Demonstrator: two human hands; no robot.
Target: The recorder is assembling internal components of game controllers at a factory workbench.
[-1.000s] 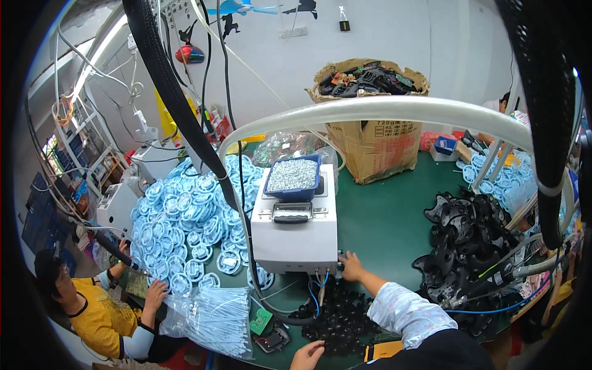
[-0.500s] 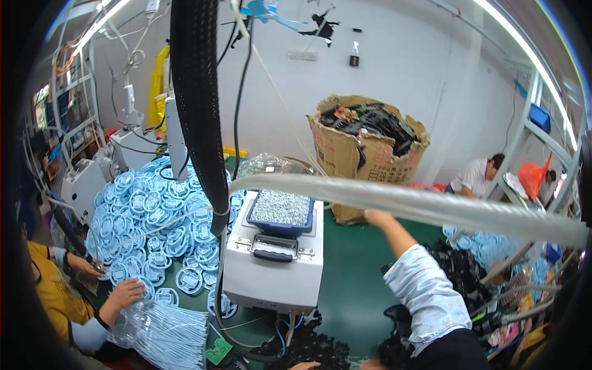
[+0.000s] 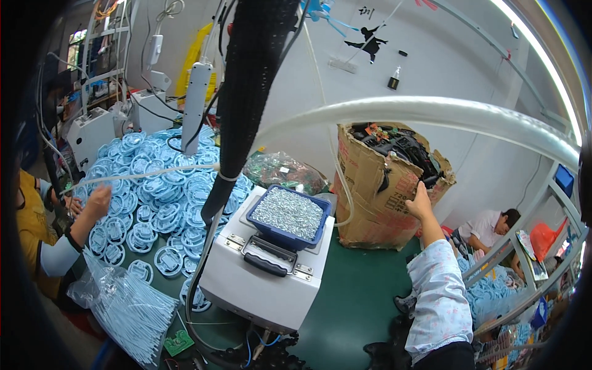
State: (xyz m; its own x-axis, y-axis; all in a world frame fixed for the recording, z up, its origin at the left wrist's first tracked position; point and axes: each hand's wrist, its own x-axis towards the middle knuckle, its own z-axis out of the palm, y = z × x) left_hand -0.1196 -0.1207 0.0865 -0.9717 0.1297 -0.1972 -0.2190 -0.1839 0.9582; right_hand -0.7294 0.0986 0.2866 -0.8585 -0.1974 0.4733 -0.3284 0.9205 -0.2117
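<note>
My right hand [image 3: 421, 203], at the end of a pale flowered sleeve [image 3: 439, 296], is at the torn upper edge of a big brown cardboard box [image 3: 370, 197]. Its fingers are bent against the cardboard and seem to grip it; the far side of the grip is hidden. Black plastic parts [image 3: 401, 145] fill the box to the top, with a few orange and green bits among them. My left hand is out of view.
A white machine [image 3: 259, 290] carries a blue tray [image 3: 290, 240] of small metal screws. Light-blue round parts [image 3: 166, 203] are heaped left, near a co-worker's hand [image 3: 97, 200] and bagged light-blue strips [image 3: 126, 308]. A clear hose [image 3: 431, 111] and black sleeved cable [image 3: 246, 92] cross the view.
The view has turned and tilted. My right hand has gone from low on the box's side up to its torn edge. Fingers at the bottom edge have left view. The co-worker's hand has lifted.
</note>
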